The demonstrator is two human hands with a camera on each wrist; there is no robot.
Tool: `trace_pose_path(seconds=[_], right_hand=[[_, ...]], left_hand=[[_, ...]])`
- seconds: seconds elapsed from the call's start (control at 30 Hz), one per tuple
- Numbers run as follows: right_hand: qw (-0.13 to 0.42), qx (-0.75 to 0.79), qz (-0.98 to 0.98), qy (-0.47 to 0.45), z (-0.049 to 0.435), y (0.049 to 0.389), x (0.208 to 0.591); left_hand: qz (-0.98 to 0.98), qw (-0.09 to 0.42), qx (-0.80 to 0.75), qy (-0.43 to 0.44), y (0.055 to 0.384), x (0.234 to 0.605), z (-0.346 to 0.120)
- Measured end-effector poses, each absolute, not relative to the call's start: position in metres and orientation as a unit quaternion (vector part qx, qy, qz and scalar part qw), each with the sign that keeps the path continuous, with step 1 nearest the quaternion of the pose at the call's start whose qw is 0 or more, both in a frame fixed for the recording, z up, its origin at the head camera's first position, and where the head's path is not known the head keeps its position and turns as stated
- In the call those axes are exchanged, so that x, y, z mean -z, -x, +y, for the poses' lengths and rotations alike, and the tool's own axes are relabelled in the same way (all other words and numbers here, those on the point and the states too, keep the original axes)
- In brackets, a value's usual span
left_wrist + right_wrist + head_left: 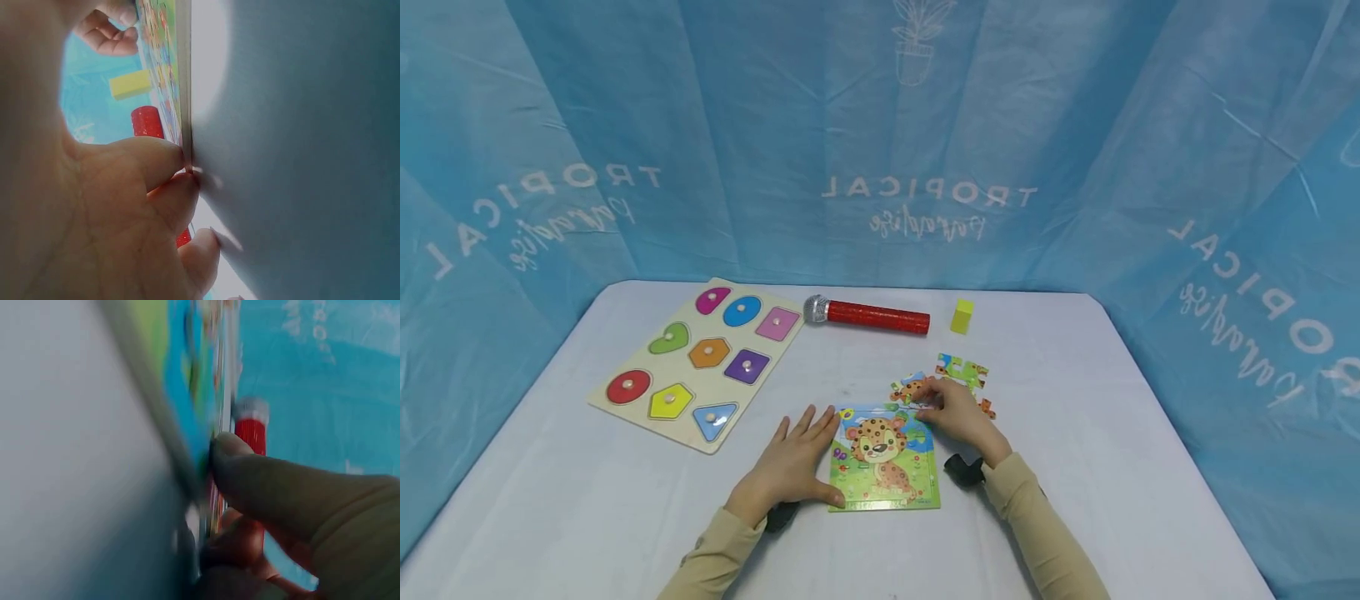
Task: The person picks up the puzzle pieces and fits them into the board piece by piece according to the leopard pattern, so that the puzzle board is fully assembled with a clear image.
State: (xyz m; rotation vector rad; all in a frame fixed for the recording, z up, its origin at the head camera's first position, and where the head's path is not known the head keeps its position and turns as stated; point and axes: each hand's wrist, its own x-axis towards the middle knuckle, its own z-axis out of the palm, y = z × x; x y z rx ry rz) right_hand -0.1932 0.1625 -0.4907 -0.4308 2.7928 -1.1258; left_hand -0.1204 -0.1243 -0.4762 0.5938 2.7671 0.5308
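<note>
A jigsaw puzzle board (883, 503) with a spotted leopard cub picture lies near the table's front. My left hand (793, 462) spreads its fingers along the board's left side, the thumb on its lower left corner. In the left wrist view, fingertips of the left hand (144, 194) touch the board's edge. My right hand (958, 412) is at the board's upper right corner, its fingers bent over loose puzzle pieces (910, 388). The thumb of the right hand (300, 494) touches the board by its edge; no piece shows between thumb and fingers.
More joined puzzle pieces (962, 369) lie behind the right hand. A wooden shape board (688, 392) with knobbed pieces lies at the left. A red microphone (876, 317) and a yellow block (962, 317) are toward the back. Blue curtains (880, 142) surround the white table (1112, 467).
</note>
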Motion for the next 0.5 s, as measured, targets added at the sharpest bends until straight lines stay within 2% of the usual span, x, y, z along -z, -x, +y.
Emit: trace_pose_path(seconds=[0.2,0.5], right_hand=[[0.022,0.370,0.924,0.091,0.173,0.207,0.487],[0.031,0.315,0.936,0.154,0.165,0.222,0.481]], left_hand=[[0.955,0.129,-0.176,-0.203,0.120,0.478,-0.125],[0.955,0.124,-0.181,-0.202,0.121,0.479,-0.124]])
